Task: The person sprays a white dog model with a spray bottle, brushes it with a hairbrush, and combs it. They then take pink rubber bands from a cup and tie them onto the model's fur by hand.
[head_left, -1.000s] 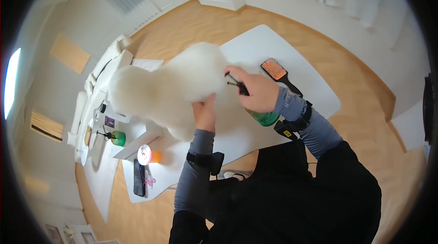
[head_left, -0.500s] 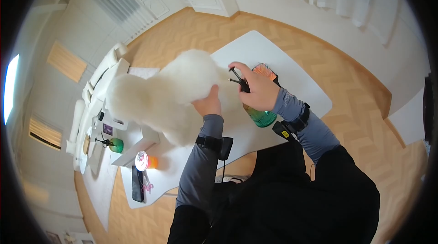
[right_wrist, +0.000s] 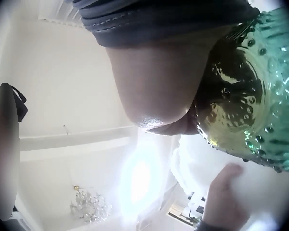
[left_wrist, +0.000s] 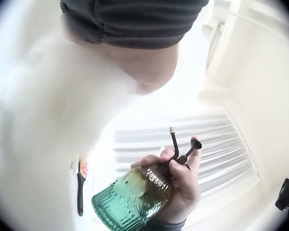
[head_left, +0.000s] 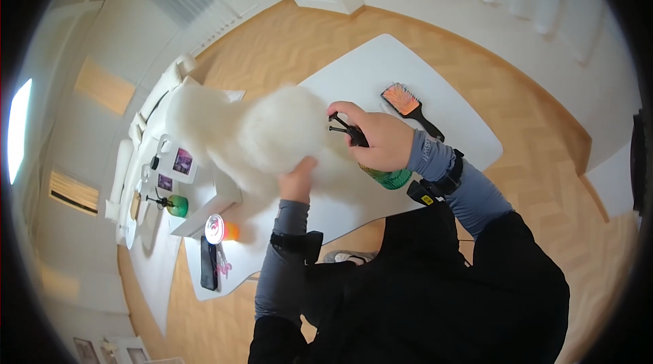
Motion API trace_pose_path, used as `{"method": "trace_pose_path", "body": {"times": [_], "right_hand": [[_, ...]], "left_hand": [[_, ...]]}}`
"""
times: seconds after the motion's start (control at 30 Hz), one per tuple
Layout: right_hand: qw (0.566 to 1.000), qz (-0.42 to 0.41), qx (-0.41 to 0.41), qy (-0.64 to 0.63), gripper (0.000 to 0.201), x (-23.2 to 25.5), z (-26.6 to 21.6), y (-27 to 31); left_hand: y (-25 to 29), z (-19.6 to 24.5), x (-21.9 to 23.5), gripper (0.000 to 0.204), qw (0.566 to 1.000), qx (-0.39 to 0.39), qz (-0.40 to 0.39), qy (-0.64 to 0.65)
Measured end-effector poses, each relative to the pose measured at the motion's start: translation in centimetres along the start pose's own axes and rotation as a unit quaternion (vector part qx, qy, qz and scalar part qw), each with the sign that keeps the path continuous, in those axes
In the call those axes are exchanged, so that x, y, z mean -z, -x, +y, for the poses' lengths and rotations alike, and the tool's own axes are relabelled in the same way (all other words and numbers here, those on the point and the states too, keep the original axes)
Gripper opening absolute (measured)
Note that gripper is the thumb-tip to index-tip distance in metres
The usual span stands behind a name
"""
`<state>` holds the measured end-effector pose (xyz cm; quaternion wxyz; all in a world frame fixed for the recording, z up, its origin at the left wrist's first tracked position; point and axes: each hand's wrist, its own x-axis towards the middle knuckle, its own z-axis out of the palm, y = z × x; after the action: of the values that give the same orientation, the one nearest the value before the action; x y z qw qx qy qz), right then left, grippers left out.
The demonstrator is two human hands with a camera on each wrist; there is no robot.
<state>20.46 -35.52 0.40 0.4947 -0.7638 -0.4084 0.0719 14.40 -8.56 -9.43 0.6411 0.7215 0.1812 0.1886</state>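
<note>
A white, thick-furred animal, dog-like in shape (head_left: 279, 126), is on the white table (head_left: 367, 78). My left hand (head_left: 296, 180) touches its near side, with the thumb raised against the fur and the other fingers hidden in it. My right hand (head_left: 386, 139) grips a green glass spray bottle (head_left: 389, 179) by its neck. The bottle tilts, its black nozzle (head_left: 348, 131) pointing at the fur. In the left wrist view the bottle's ribbed body (left_wrist: 130, 197) shows fading from brown to green, with fingers wrapped below the pump.
A paddle brush (head_left: 412, 107) lies beyond my right hand. On the table's left part are an orange jar with a white lid (head_left: 219, 229), a black case (head_left: 209, 263) and pink scissors (head_left: 223, 267). A second green spray bottle (head_left: 177, 205) stands farther left, by a white box (head_left: 211, 207).
The animal's nearer fluffy end has shifted down toward my left hand. My left hand went slightly up and right, then back down-left. The right hand keeps hold of the spray bottle near the fur.
</note>
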Motion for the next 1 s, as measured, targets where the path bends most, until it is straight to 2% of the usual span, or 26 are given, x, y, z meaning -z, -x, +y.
{"method": "trace_pose_path", "body": {"times": [0.03, 0.07, 0.1, 0.13, 0.17, 0.23, 0.27, 0.33, 0.47, 0.53, 0.63, 0.67, 0.73, 0.77, 0.8, 0.83, 0.87, 0.93, 0.97, 1.0], "right_hand": [[1.000, -0.006, 0.009, 0.004, 0.069, -0.5, 0.3, 0.0], [1.000, -0.011, 0.011, 0.002, 0.069, -0.5, 0.2, 0.1], [0.999, 0.001, 0.029, -0.034, 0.065, -0.6, -0.2, 0.2], [0.996, 0.014, 0.046, -0.069, 0.062, -0.8, -0.5, 0.4], [0.996, 0.011, 0.047, -0.070, 0.062, -1.0, -0.4, 0.4], [0.995, 0.003, 0.049, -0.082, 0.064, -1.1, -0.4, 0.3], [0.995, -0.001, 0.049, -0.082, 0.064, -1.1, -0.5, 0.3], [0.997, -0.069, 0.030, -0.020, 0.069, -0.9, -0.8, 0.2], [0.994, -0.100, 0.022, 0.034, 0.067, -2.4, -0.3, 0.0], [0.997, -0.071, 0.030, 0.026, 0.064, -3.2, 0.0, -0.1], [0.994, -0.088, 0.049, 0.042, 0.062, -3.8, -0.8, -0.5], [0.994, -0.092, 0.050, 0.042, 0.062, -4.3, -0.6, -0.6], [0.980, -0.149, 0.059, 0.119, 0.062, -5.4, 0.1, -1.1], [0.979, -0.151, 0.060, 0.119, 0.062, -5.6, 0.0, -1.2], [0.980, -0.144, 0.065, 0.122, 0.061, -5.8, 0.0, -1.3], [0.980, -0.137, 0.069, 0.125, 0.060, -6.1, -0.1, -1.3], [0.980, -0.141, 0.070, 0.124, 0.060, -6.4, -0.4, -1.3], [0.990, -0.082, 0.074, 0.085, 0.055, -7.2, -1.2, -1.3], [0.990, -0.087, 0.075, 0.083, 0.055, -7.9, -1.2, -1.4], [0.988, -0.075, 0.115, 0.071, 0.057, -8.7, -1.0, -1.5]], "left_hand": [[-0.1, -0.4, 1.4, 0.030, 0.998, -0.008, -0.033, -0.051], [-0.7, -1.4, 3.2, 0.030, 0.998, -0.007, -0.028, -0.052], [-1.6, -2.9, 5.6, 0.023, 0.950, -0.167, -0.099, -0.245], [-2.1, -3.6, 7.5, 0.018, 0.834, -0.315, -0.165, -0.421], [-2.3, -3.4, 8.7, 0.018, 0.835, -0.313, -0.162, -0.423], [-2.6, -3.0, 10.5, 0.026, 0.834, -0.228, -0.200, -0.460], [-3.1, -3.5, 11.5, 0.026, 0.836, -0.226, -0.198, -0.460], [-3.8, -4.3, 12.6, 0.037, 0.798, -0.305, -0.178, -0.489], [-4.0, -3.6, 14.2, 0.047, 0.792, -0.306, -0.176, -0.499], [-4.4, -3.4, 14.9, 0.047, 0.780, -0.333, -0.185, -0.497], [-4.8, -3.5, 16.1, 0.048, 0.758, -0.375, -0.199, -0.495], [-4.7, -3.8, 16.4, 0.048, 0.760, -0.372, -0.197, -0.495], [-4.7, -3.9, 16.9, 0.050, 0.868, -0.254, -0.211, -0.372], [-4.6, -3.8, 16.9, 0.050, 0.869, -0.253, -0.208, -0.371], [-4.4, -3.9, 16.9, 0.050, 0.941, -0.146, -0.191, -0.237], [-4.1, -3.8, 16.8, 0.051, 0.981, -0.035, -0.168, -0.093], [-3.7, -3.8, 16.7, 0.051, 0.982, -0.033, -0.164, -0.092], [-2.6, -3.7, 16.4, 0.054, 0.991, -0.004, -0.136, -0.004], [-2.3, -3.3, 16.4, 0.054, 0.991, -0.001, -0.131, -0.003], [-2.3, -2.7, 16.4, 0.056, 0.988, 0.018, -0.151, 0.005]]}}
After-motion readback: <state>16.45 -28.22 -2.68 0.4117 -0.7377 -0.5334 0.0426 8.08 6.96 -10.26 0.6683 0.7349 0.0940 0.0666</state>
